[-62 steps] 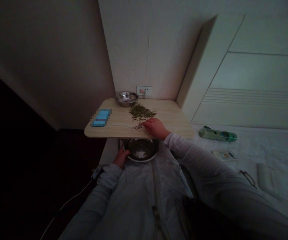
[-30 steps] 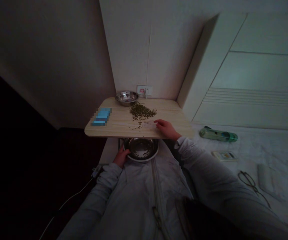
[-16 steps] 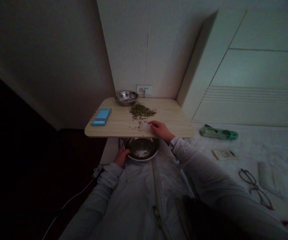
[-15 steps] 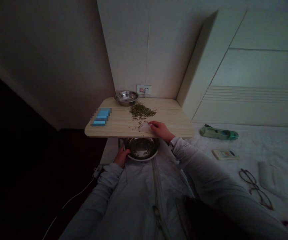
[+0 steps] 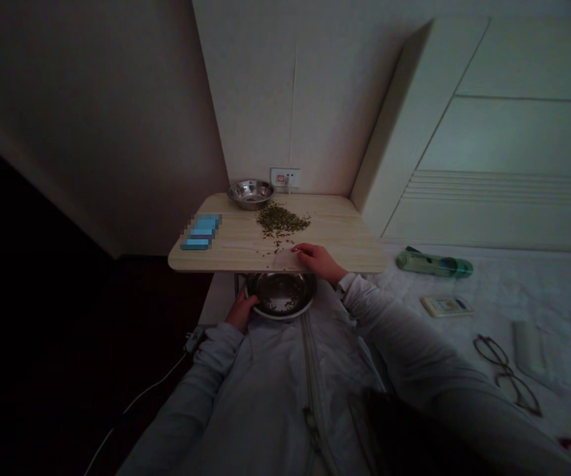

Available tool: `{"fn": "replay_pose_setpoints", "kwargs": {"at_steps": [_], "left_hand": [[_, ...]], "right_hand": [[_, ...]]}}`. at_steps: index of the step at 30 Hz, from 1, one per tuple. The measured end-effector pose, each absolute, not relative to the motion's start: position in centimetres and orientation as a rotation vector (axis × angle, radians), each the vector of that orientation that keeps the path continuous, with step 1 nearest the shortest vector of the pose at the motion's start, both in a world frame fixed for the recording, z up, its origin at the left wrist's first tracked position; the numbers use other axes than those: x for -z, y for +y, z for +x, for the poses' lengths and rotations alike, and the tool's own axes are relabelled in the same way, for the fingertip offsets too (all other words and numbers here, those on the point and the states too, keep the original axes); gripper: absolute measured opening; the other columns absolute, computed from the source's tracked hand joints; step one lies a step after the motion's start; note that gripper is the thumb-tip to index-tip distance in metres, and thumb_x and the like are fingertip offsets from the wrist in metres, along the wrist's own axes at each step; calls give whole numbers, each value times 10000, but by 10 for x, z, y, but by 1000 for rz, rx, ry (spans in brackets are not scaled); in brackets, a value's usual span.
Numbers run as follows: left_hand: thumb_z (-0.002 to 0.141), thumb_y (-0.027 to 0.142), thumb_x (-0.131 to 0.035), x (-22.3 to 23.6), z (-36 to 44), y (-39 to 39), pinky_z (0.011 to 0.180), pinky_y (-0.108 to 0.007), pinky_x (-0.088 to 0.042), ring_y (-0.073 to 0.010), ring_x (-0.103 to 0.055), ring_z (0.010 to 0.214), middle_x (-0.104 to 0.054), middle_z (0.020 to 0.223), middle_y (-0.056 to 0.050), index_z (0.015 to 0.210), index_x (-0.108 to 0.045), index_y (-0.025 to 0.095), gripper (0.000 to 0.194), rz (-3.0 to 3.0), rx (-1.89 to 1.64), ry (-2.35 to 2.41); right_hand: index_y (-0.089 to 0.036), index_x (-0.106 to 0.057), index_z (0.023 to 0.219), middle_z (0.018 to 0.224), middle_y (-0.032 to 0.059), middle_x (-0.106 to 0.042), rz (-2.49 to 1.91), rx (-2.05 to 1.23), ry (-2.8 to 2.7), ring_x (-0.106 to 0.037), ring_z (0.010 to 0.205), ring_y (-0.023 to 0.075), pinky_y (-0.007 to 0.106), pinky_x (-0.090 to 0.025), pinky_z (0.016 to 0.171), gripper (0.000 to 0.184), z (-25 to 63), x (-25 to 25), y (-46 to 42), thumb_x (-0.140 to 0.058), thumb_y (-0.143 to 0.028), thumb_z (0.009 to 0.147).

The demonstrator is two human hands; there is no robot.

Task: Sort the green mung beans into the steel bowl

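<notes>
**Spill Hazards at the Front Edge**

Held the lower bowl (image 5: 280, 287) on its left side with the left hand (image 5: 240, 313), closing the left thumb (image 5: 252, 301) over the rim, with the remaining fingers out of sight. Could not confirm any support from the lap. Positioned the bowl below the front edge of the tabletop (image 5: 347, 231), far rim partly hidden by the board, a few granules (image 5: 290, 304) showing inside.

Placed the right hand (image 5: 319, 261) over the front part of the tabletop, right fingers (image 5: 303, 248) drawn together at the tips, apparently pinching a pale translucent sheet (image 5: 284, 259). Located the main pile (image 5: 281, 219) farther back, just beside the upper bowl (image 5: 251, 193), with strays (image 5: 277, 244) between pile and edge.

Assessed hazards as follows:

1. **Overshoot.** Risked throwing granules beyond the lower bowl in case of a fast or slanted sweep toward the edge.
2. **Gap loss.** Risked dropping granules onto the jacket (image 5: 265, 383) in case of clearance between board and rim. Could not judge that clearance from above.
3. **Tipping.** Risked tilting the lower bowl through one-sided holding, especially after any slackening of the left thumb.
4. **Leakage under the sheet.** Risked leaving strays behind through flexing or uneven pressure, given the apparent thinness of the material.
5. **Missed strays.** Risked overlooking single granules near the edge in the dim light.

Rated overshoot as the likeliest fault.
</notes>
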State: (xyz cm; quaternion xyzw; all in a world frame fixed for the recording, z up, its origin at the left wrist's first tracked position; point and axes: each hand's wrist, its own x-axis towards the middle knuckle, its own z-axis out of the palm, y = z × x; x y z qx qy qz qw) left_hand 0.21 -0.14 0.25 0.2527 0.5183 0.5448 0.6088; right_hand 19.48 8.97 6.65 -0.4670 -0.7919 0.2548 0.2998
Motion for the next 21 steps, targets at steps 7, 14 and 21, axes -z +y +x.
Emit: {"fn": "replay_pose_setpoints", "kwargs": {"at_steps": [7,14,21], "left_hand": [[486,97,-509,-1,1,-1,563,-260,-442,-169,-575,684,-623,760,-13,1036,-509,163,554,569,-1247,1200],[490,94,-510,-1,1,-2,508,-234,-417,-159,-569,651,-624,775,-17,1058,-501,173,574,615,-1230,1244],[504,104,-490,-2,0,-4,591,-253,-429,-165,-563,681,-608,680,-8,955,-544,138,456,719,-1299,1320]], "right_hand": [[-154,-607,869,841,26,-609,-1165,-817,-2089,-503,743,114,240,-373,717,271,195,-67,88,-408,-206,692],[-138,-593,880,622,-10,-548,-1276,-887,-1832,-445,554,81,217,-368,590,298,186,-68,98,-404,-231,670],[-143,-588,900,641,-2,-554,-1301,-790,-1743,-459,585,86,224,-370,616,306,158,-61,110,-412,-237,668]]}}
